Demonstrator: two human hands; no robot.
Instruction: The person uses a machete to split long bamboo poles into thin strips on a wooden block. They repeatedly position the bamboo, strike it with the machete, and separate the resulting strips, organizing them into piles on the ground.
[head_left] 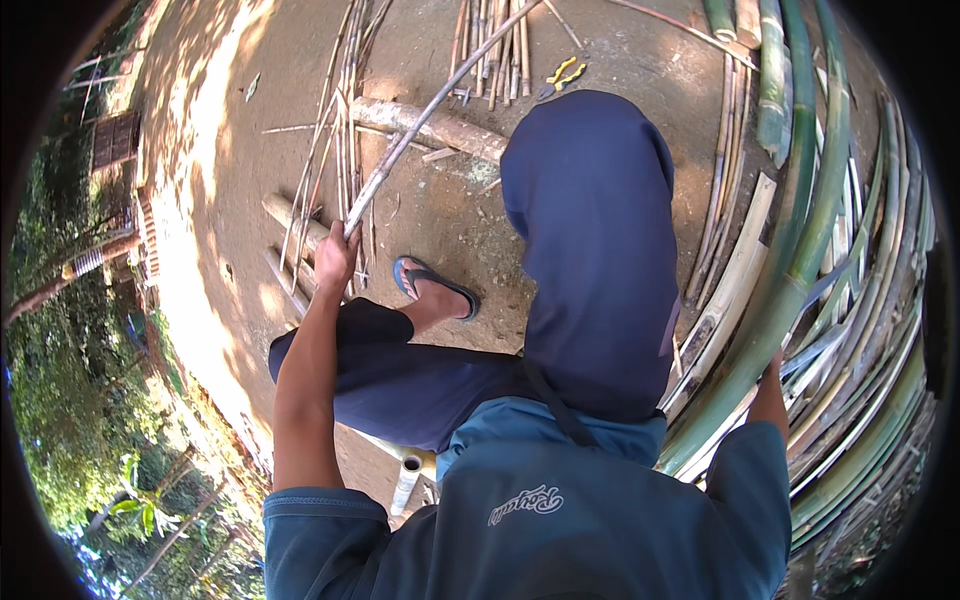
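My left hand [336, 258] is closed round the near end of a long, thin bamboo stick [408, 138], which slants away up and to the right. At the right side, my right hand [774, 368] reaches down beside a thick green bamboo pole [788, 290]. Only its back and wrist show there; the fingers are hidden among the bamboo. Split bamboo strips [865, 330] lie heaped close to that hand.
Thin sticks [347, 120] rest across a log [435, 127] ahead on the left. Yellow-handled pliers [563, 76] lie on the dirt near a bundle of sticks [495, 50]. More thin sticks [722, 190] lie right of my raised knee. A sandalled foot [435, 290] is on the ground.
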